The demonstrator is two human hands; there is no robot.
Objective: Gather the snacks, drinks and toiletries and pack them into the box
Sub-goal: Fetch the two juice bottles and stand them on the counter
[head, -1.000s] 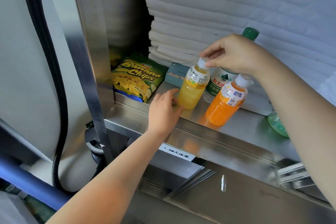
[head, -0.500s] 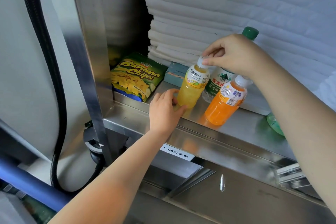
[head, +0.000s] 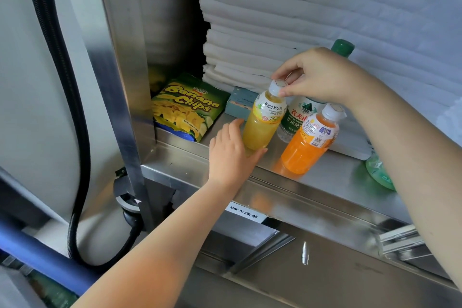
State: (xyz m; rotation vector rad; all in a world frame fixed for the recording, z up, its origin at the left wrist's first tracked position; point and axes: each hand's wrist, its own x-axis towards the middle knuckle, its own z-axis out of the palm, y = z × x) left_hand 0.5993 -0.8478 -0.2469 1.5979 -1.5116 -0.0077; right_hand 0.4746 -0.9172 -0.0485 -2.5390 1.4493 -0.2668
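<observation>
A yellow juice bottle (head: 262, 122) stands tilted on the steel shelf (head: 332, 177). My right hand (head: 317, 75) pinches its white cap from above. My left hand (head: 232, 152) cups the bottle's base, fingers curled round its lower left side. Beside it to the right stands an orange juice bottle (head: 308, 144), and behind both a water bottle (head: 297, 117) with a green cap. A green bag of banana chips (head: 186, 107) leans at the shelf's left end. A small teal box (head: 240, 105) lies behind the yellow bottle. No packing box is in view.
Folded white linens (head: 287, 20) are stacked behind the bottles. A green pouch (head: 378, 172) lies at the shelf's right. A steel upright (head: 120, 82) and a black hose (head: 70, 107) stand at the left. Steel rails run below the shelf.
The yellow bottle has tipped a little more to the right. My left hand has closed further round its base. My right hand stays on the cap.
</observation>
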